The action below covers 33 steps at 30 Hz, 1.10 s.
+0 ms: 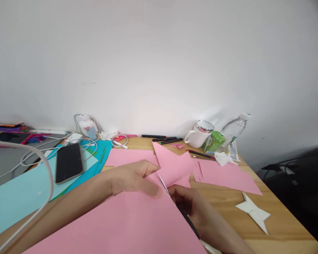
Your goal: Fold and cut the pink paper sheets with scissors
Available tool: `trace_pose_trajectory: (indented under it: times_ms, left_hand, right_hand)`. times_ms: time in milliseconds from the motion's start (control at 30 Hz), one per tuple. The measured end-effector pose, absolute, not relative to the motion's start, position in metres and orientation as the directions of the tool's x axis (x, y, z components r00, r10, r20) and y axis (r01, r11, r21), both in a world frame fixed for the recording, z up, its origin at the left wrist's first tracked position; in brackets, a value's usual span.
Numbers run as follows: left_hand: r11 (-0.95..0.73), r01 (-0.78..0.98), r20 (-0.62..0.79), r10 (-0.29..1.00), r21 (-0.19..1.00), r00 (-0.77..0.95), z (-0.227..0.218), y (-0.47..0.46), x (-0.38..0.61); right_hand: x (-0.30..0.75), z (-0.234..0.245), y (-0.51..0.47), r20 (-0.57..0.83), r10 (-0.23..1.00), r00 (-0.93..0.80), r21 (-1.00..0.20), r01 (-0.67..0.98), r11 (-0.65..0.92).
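My left hand (pixel 137 178) grips a large sheet of pink paper (pixel 137 225), thumb on top and the other fingers partly hidden. In my right hand (pixel 188 201) is a pair of scissors (pixel 163 183); a dark handle shows below the fingers, and the silver blade lies along a cut in the paper. Beyond the blade, a pointed pink flap (pixel 172 164) stands up from the sheet. On the table to the right rests a white folded-paper bow shape (pixel 254 213).
More pink paper (pixel 228 176) lies to the right. Behind stand a white mug (pixel 200 135), a green box (pixel 214 141) and a clear bottle (pixel 234 128). Several markers (pixel 153 136) lie by the wall. At left, a phone (pixel 69 163) rests on light-blue paper (pixel 23 197); a white cable (pixel 46 165) arcs in front.
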<state>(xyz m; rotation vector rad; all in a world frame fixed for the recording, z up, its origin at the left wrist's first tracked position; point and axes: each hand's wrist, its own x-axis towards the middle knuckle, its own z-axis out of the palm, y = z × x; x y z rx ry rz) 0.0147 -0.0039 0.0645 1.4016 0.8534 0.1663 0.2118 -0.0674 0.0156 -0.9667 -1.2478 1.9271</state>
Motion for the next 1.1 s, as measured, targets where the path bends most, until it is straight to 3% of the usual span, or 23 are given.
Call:
trace_pose_trajectory:
  times_ms: [1100]
  left_hand:
    - [0.288,0.353,-0.455,0.543,0.890,0.706,0.074,-0.008,0.022]
  right_hand:
    - [0.211,0.016,-0.069,-0.285,0.811,-0.511,-0.908,-0.129,-0.400]
